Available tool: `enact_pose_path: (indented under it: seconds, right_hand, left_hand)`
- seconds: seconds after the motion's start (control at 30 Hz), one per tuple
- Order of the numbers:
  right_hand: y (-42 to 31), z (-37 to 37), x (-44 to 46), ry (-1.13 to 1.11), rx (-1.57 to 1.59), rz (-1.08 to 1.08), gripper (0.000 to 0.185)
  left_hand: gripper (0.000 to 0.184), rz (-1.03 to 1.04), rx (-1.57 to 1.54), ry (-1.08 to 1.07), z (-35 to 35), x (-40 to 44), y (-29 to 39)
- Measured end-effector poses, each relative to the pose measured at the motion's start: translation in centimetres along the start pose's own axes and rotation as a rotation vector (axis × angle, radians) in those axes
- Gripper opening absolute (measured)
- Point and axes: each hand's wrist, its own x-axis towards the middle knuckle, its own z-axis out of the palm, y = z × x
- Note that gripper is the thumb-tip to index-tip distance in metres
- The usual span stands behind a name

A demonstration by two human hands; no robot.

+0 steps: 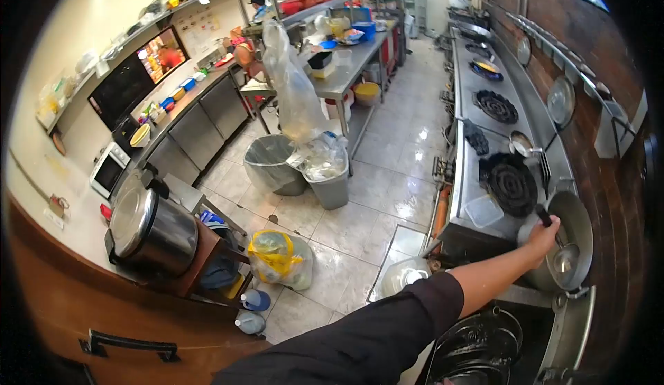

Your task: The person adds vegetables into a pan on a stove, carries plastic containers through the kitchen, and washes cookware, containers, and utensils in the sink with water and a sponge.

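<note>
My left hand [543,241], at the end of a dark-sleeved arm crossing the view to the right, is closed around the black handle of a ladle [566,258]. Its metal bowl hangs down inside a large, deep metal pot [582,227] at the right end of the stove. The pot's inside looks grey; whether anything lies at its bottom I cannot tell. Close to the pot, a clear plastic container [483,211] lies on the stove top beside a black burner [512,184]. My right hand is out of sight.
Black pans [477,343] sit in a basin below my arm. Grey bins [327,181], a tied bag [280,259] and a plastic jug [403,276] stand on the tiled floor. A big lidded pot [155,229] is at left. A person [259,8] is in the background.
</note>
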Motion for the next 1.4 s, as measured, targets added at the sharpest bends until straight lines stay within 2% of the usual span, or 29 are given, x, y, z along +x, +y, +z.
enact_pose_path:
  seconds: [0.03, 0.07, 0.1, 0.13, 0.2, 0.23, 0.27, 0.3, 0.33, 0.4, 0.47, 0.57, 0.6, 0.63, 0.67, 0.7, 0.73, 0.8, 0.87, 0.93, 0.97, 1.03, 1.07, 1.17, 1.23, 1.27, 1.3, 1.37, 1.4]
  right_hand:
    - [1.1, -1.4, 2.2, -0.370, 0.192, -0.038, 0.037]
    - [2.8, -0.3, 3.5, -0.095, -0.162, -0.288, 0.029]
    - [2.2, 1.6, 2.3, 0.218, -0.528, -0.481, 0.022]
    - [-1.0, 6.5, -2.7, 0.200, -0.552, -0.534, 0.019]
    - [-1.9, 8.1, -5.0, 0.347, -0.576, -0.487, 0.023]
    - [-3.9, 9.9, -8.5, 0.334, -0.516, -0.519, 0.023]
    - [-2.9, 8.1, -7.6, 0.333, -0.438, -0.443, 0.022]
    - [-4.4, 9.5, -9.9, 0.414, -0.299, -0.384, 0.021]
    - [-4.1, 8.4, -9.4, 0.466, -0.409, -0.367, 0.023]
    - [-3.8, 8.7, -9.0, 0.500, -0.343, -0.343, 0.025]
    - [-4.6, 9.6, -8.1, 0.566, -0.566, -0.456, 0.028]
    - [-6.9, 13.5, -6.9, 0.646, -0.691, -0.469, 0.040]
    - [-7.7, 14.5, -6.0, 0.711, -0.752, -0.476, 0.048]
    - [-8.5, 15.2, -4.8, 0.708, -0.753, -0.474, 0.048]
    - [-9.2, 15.8, -3.4, 0.862, -0.786, -0.551, 0.053]
    - [-10.0, 16.0, -2.2, 1.016, -0.817, -0.629, 0.058]
    - [-11.2, 16.2, -1.7, 1.011, -0.817, -0.629, 0.058]
    - [-13.3, 16.8, -1.0, 0.994, -0.898, -0.359, 0.060]
    - [-14.1, 16.6, -1.1, 0.948, -0.860, -0.294, 0.057]
    - [-14.4, 16.7, -2.4, 0.753, -0.987, -0.251, 0.057]
    - [-13.9, 17.1, -3.8, 0.650, -1.073, -0.328, 0.057]
    - [-12.9, 18.1, -6.9, 0.246, -1.107, -0.150, 0.053]
    - [-10.8, 18.1, -7.0, 0.103, -1.190, -0.306, 0.047]
    - [-9.0, 17.9, -7.7, 0.048, -1.318, -0.291, 0.044]
    - [-9.5, 16.5, -7.3, -0.024, -1.453, -0.439, 0.039]
    - [-12.1, 16.1, -10.0, -0.001, -1.235, -0.402, 0.043]
    - [-13.6, 14.7, -11.7, 0.057, -1.194, -0.471, 0.046]
    - [-15.8, 11.8, -14.8, 0.017, -0.925, -0.380, 0.051]
    - [-16.9, 10.3, -16.3, 0.064, -1.097, -0.435, 0.051]
  left_hand:
    - [0.028, 0.059, 0.024, -0.078, -0.4, 0.8, -1.2]
    - [0.029, 0.087, 0.031, -0.167, 0.5, 1.0, -3.3]
    - [0.027, 0.040, 0.697, -0.211, -0.5, 0.1, -0.3]
    - [0.024, -0.035, 0.743, -0.233, -1.7, 0.8, -1.5]
    - [0.031, -0.074, 0.652, -0.307, -3.8, -1.7, -0.9]
    - [0.035, -0.104, 0.579, -0.317, -5.4, -3.1, -0.4]
    - [0.039, -0.139, 0.521, -0.327, -7.0, -4.8, -0.5]
    - [0.043, -0.169, 0.482, -0.325, -8.8, -6.8, -0.8]
    - [0.048, -0.167, 0.510, -0.306, -10.3, -8.1, -1.3]
    - [0.039, -0.155, 0.583, -0.312, -14.2, -10.0, -3.0]
    - [0.027, -0.243, 0.601, -0.312, -16.6, -11.9, -4.8]
    - [0.023, -0.274, 0.653, -0.337, -19.3, -13.4, -7.7]
    - [0.020, -0.202, 0.797, -0.349, -20.5, -13.4, -9.0]
    - [0.018, -0.127, 0.941, -0.361, -21.1, -13.5, -9.7]
    - [0.018, -0.129, 0.942, -0.358, -21.1, -13.9, -9.5]
    - [0.017, 0.051, 1.059, -0.378, -21.1, -14.4, -9.3]
    - [0.016, 0.236, 1.172, -0.396, -20.9, -14.8, -8.9]
    - [0.014, 0.264, 1.169, -0.413, -21.0, -15.1, -8.6]
    - [0.012, 0.260, 1.135, -0.428, -21.0, -15.2, -8.3]
    - [0.011, 0.210, 1.125, -0.409, -21.0, -15.1, -8.0]
    - [0.011, 0.229, 1.112, -0.417, -21.1, -15.0, -8.0]
    - [0.011, 0.245, 1.093, -0.427, -21.0, -15.1, -8.0]
    - [0.010, 0.251, 1.078, -0.423, -20.9, -15.1, -8.0]
    - [0.010, 0.287, 1.082, -0.439, -21.1, -15.0, -8.3]
    - [0.009, 0.315, 1.104, -0.437, -21.0, -15.0, -8.4]
    - [0.009, 0.316, 1.108, -0.452, -20.9, -15.0, -8.4]
    - [0.009, 0.354, 1.123, -0.439, -20.9, -14.9, -8.3]
    - [0.009, 0.388, 1.132, -0.444, -20.9, -15.1, -8.4]
    - [0.010, 0.357, 1.129, -0.424, -20.9, -15.2, -8.3]
